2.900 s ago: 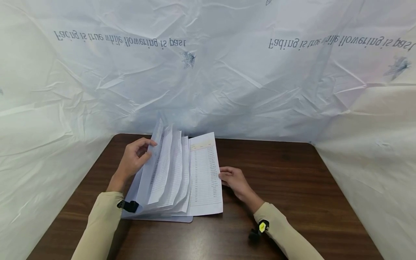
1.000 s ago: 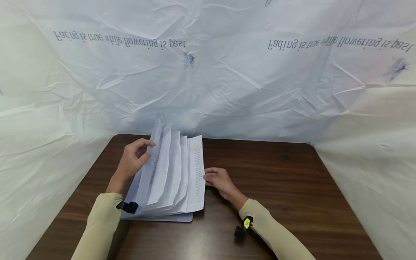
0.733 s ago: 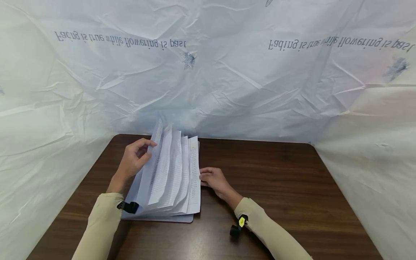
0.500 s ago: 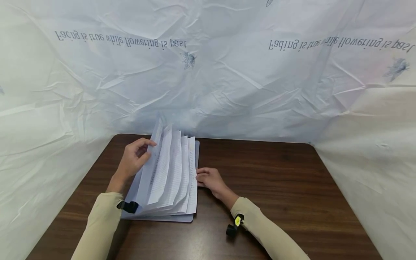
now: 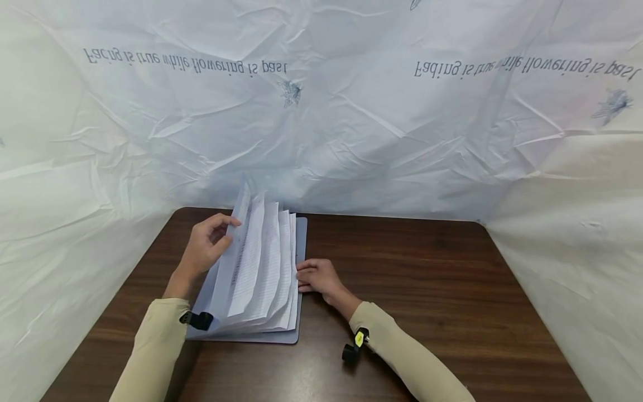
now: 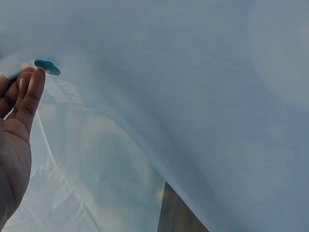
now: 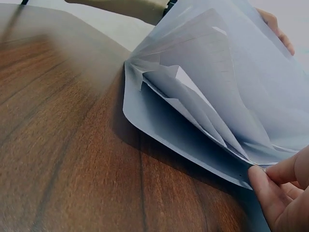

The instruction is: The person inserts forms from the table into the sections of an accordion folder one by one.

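A translucent blue-grey document folder (image 5: 302, 240) lies on the brown table, its top cover raised and leaning left. Several printed sheets of paper (image 5: 268, 273) fan out inside it. My left hand (image 5: 202, 245) pinches the edge of the raised cover; a teal snap button (image 6: 48, 67) shows by its fingertips in the left wrist view. At the folder's right edge, my right hand (image 5: 321, 278) pinches the side of the lowest visible sheet. The right wrist view shows thumb and fingers (image 7: 260, 181) on the paper edge, close over the folder's bottom cover (image 7: 178, 145).
The wood-grain table (image 5: 427, 279) extends right of the folder and in front of it. White crumpled sheeting (image 5: 351, 139) with printed lettering hangs behind and on both sides. Each wrist wears a black camera, such as the right one (image 5: 351, 352).
My right hand has moved left with the pinched sheet, sliding it from beyond the folder's right edge into the folder. The left hand has stayed put, holding up the cover.
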The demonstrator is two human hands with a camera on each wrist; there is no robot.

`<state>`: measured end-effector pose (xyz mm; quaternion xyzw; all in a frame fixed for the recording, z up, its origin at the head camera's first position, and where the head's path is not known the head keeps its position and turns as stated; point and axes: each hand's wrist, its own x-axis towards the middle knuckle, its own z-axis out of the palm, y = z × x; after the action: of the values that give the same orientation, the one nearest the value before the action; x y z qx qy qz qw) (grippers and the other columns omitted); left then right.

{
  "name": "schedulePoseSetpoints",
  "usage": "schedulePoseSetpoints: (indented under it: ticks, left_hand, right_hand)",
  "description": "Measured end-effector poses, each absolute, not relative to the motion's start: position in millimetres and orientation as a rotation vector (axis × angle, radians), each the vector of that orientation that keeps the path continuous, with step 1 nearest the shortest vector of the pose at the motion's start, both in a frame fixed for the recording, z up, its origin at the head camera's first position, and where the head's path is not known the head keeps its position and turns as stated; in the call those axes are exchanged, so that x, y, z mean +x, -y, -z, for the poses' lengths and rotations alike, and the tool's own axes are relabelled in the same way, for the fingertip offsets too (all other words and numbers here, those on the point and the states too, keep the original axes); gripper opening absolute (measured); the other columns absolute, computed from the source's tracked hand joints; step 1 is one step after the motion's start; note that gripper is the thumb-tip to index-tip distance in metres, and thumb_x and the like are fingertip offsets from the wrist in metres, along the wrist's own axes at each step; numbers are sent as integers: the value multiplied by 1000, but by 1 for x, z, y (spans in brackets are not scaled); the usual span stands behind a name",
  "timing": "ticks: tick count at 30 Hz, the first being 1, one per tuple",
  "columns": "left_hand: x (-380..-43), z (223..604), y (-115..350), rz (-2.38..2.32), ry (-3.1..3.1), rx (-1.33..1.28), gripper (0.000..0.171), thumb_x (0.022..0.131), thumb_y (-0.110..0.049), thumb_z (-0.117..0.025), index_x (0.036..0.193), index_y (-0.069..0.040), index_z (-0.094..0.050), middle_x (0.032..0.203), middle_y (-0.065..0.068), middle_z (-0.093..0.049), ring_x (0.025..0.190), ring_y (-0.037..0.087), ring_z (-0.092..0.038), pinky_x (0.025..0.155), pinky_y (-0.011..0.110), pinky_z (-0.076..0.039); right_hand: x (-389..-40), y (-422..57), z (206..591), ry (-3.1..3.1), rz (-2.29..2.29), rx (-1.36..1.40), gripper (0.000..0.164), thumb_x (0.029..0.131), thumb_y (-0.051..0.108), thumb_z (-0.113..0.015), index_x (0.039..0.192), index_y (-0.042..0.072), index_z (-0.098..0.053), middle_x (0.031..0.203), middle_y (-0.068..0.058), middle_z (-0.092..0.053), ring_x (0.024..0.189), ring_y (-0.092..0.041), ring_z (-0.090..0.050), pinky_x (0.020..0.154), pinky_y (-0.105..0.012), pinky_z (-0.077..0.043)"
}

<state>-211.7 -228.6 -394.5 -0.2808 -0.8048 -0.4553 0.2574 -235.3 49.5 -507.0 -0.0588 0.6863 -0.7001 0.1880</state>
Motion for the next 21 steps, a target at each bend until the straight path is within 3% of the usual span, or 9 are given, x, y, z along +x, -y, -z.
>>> schedulePoseSetpoints:
  ticks: [9,15,21]
  left_hand:
    - [-212,395,228,1230,2179,-773,24,81,18,-56,103,16,-65,98,29,-66,76,16,-53,64,16,-45]
    - [-213,395,227,1224,2185,-774,23,81,18,-56,103,16,-65,97,29,-66,75,16,-52,63,17,-45]
    - [-214,394,226,1192,2189,-784,23,81,18,-55,102,15,-65,94,27,-65,72,19,-51,61,19,-44]
  right_hand:
    - [-233,-48,508,-2066,1885,-165,22,93,1,-70,113,-6,-71,92,-15,-76,64,-12,-68,57,-26,-57]
    - [-229,-56,506,-2136,1860,-179,21,93,5,-72,113,-2,-72,93,-11,-76,70,-14,-69,59,-29,-58]
    - [-226,-72,497,-2385,1747,-385,23,94,12,-73,114,2,-74,99,-9,-76,81,-20,-71,67,-32,-58]
